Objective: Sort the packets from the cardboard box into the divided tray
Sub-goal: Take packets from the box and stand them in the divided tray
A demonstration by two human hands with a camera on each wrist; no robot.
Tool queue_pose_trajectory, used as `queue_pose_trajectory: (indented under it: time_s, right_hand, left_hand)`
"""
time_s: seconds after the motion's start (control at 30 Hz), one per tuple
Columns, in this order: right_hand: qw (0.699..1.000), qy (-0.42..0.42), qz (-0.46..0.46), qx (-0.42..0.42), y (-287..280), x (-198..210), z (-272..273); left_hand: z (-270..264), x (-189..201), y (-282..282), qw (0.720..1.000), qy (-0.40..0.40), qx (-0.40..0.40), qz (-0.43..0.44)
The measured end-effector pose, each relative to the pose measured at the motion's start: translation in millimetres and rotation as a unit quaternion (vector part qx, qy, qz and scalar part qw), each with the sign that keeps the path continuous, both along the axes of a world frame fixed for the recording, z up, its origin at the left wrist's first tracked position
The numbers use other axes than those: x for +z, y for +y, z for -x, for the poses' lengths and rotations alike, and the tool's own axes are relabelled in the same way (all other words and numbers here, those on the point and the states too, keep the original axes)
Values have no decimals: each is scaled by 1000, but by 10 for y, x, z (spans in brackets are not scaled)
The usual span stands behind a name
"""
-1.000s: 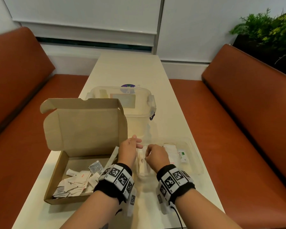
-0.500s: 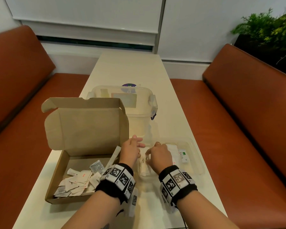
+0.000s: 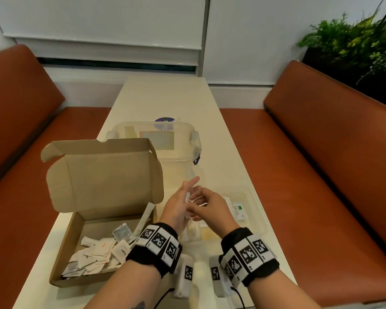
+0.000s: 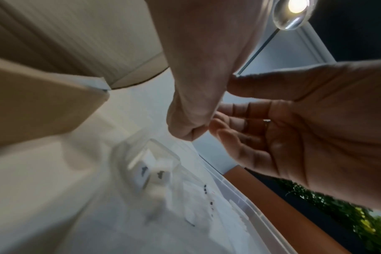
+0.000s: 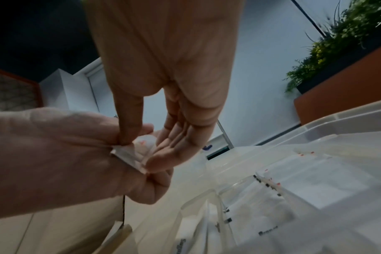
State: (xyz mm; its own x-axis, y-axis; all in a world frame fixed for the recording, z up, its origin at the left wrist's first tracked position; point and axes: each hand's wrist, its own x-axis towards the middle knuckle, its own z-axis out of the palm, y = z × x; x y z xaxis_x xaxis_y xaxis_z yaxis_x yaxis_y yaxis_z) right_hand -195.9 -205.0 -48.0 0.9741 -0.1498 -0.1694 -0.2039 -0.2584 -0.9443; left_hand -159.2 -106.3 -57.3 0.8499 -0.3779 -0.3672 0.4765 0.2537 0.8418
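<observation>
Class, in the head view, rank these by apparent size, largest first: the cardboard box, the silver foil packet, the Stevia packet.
1. cardboard box
2-3. silver foil packet and Stevia packet look alike; unranked.

- I see a plain tan cardboard box [image 3: 103, 197] at nine o'clock on the cream table [image 3: 165, 97].
- The packets [image 3: 94, 253] in it are mostly white with small red and black marks; one is silver-grey [image 3: 122, 233].
- The divided tray [image 3: 257, 210] at three o'clock is clear plastic; one white packet there [image 3: 239, 211] has a green patch and dark lettering.
- Both wristbands [image 3: 158, 246] are black with black-and-white square codes.
- The benches [image 3: 332, 163] are rust-orange.
- At one o'clock, the plant [image 3: 354, 39] is green and yellow.
</observation>
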Motion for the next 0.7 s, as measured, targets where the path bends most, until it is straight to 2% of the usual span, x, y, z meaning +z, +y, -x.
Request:
queue_pose_trajectory:
  time_s: [0.17, 0.33, 0.53, 0.7]
  right_hand:
    - [999, 3, -32, -1, -122, -5, 56]
    - [999, -17, -21, -25, -243, -5, 97]
    - [999, -37, -6, -32, -436, -66, 120]
    - [997, -21, -56, -54, -651, -120, 107]
  left_hand:
    - [50, 81, -107, 998, 34, 3, 55]
    - [51, 62, -257, 991, 88, -12, 100]
    - [54, 4, -362, 987, 128, -32, 94]
    - [101, -28, -444, 989, 119, -11, 85]
